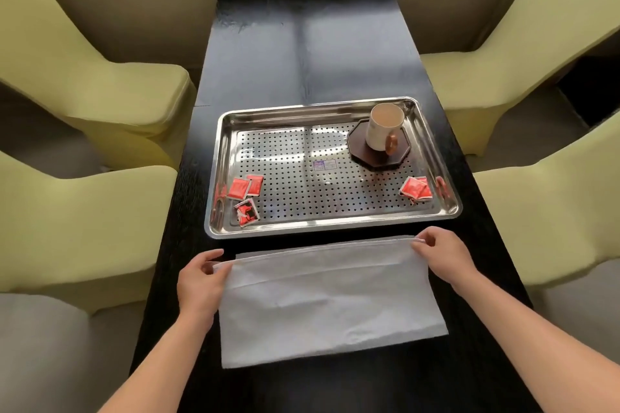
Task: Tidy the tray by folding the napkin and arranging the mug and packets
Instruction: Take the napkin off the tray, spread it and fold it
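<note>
White napkin [330, 305] spread on the dark table [302, 54] just before the steel tray [335, 223], left hand [198, 282] and right hand [443, 253] each pinching a far corner, mug [384, 126] on a dark coaster [379, 157] in the tray's far right, red packets [245, 189] scattered at both near corners

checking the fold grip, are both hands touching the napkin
Touching. The head view shows the left hand and right hand each pinching a far corner of the napkin.
</note>
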